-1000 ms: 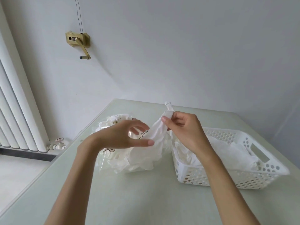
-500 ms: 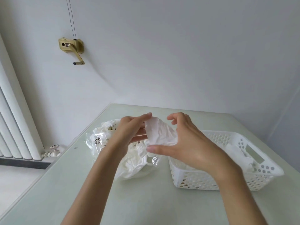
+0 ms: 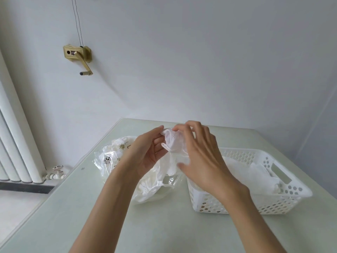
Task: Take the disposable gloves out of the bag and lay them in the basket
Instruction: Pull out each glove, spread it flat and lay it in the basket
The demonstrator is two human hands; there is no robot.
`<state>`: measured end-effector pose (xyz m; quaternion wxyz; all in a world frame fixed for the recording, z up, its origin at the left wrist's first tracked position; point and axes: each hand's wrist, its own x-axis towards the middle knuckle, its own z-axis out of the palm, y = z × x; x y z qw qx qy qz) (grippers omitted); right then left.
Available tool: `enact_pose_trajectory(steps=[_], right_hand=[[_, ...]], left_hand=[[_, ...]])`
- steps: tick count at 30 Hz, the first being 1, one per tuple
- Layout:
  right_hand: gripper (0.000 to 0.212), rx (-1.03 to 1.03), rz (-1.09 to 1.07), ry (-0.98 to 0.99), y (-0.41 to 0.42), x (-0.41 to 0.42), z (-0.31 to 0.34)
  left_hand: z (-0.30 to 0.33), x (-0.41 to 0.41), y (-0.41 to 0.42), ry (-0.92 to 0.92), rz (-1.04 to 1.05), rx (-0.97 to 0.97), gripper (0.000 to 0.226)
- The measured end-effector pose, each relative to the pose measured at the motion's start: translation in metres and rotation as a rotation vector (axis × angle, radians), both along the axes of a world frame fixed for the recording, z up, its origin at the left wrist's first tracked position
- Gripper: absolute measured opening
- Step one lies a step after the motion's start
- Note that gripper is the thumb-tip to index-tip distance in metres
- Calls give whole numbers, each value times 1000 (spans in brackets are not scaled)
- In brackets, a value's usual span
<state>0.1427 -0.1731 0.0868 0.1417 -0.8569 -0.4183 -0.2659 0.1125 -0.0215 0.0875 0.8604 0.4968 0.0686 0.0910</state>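
Up above the bag [image 3: 127, 161], a crumpled white glove [image 3: 174, 143] sits between both hands: the left hand [image 3: 147, 154] pinches its top edge with thumb and fingertips, and the right hand [image 3: 198, 154] curls over it from the basket side, fingers pinching the same top. Beside the bag on the desk [image 3: 109, 225], the white basket [image 3: 273, 205] holds more gloves.

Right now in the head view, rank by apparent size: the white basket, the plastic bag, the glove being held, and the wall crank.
1. Basket and plastic bag: look alike, and the arms hide part of each, so no ranking.
3. Glove, bunched between both hands.
4. Wall crank, though it is farther away.
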Motion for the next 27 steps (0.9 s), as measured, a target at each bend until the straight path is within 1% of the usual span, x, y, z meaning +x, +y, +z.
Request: enact_pose_trajectory(steps=[1, 2, 4, 5, 7, 9, 10, 11, 12, 13, 14, 15, 16, 17, 18, 19, 21, 23, 24, 27], right_hand=[[65, 114, 4, -3, 1, 2, 1], [49, 219, 21, 46, -1, 6, 4], [18, 350, 88, 197, -11, 10, 10], [10, 410, 117, 279, -16, 12, 13], [4, 530, 169, 446, -26, 14, 20], [6, 577, 244, 616, -35, 15, 30], [9, 561, 295, 700, -39, 15, 35], [12, 533, 342, 777, -44, 14, 41], [16, 511, 377, 844, -49, 14, 45], [17, 507, 399, 902, -55, 15, 47], [18, 519, 408, 962, -61, 17, 47], [18, 547, 406, 1027, -68, 20, 47], [19, 586, 393, 1097, -75, 24, 46], [22, 622, 372, 1155, -83, 28, 44], [27, 642, 353, 1191, -91, 31, 41], [34, 630, 334, 1203, -98, 35, 38], [42, 530, 286, 1169, -109, 41, 33], [41, 455, 209, 1094, -115, 43, 29], [38, 480, 166, 1059, -115, 43, 27], [22, 700, 97, 1011, -118, 51, 21]], left_hand=[[1, 0, -2, 3, -1, 16, 15], [2, -2, -3, 8, 5, 52, 17], [3, -7, -5, 41, 40, 170, 29], [4, -9, -5, 70, 76, 272, 36], [1, -9, -3, 122, 230, 549, 51], [-5, -6, 0, 72, 434, 805, 65], [-6, -5, 1, -4, 438, 901, 69], [-7, -4, 2, -94, 317, 975, 73], [-7, -4, -1, -176, 131, 1013, 75], [-6, -3, -6, -229, -50, 1024, 72], [-5, -2, -12, -254, -179, 1003, 61], [-4, -2, -18, -270, -237, 949, 46], [-2, -1, -23, -265, -233, 875, 32], [-1, -1, -29, -247, -203, 785, 24], [0, 1, -34, -223, -173, 720, 22], [1, 4, -37, -208, -157, 701, 22], [4, 7, -45, -208, -162, 782, 24], [10, 11, -55, -207, -178, 880, 24], [11, 14, -59, -202, -180, 913, 24], [14, 21, -70, -178, -208, 958, 25]])
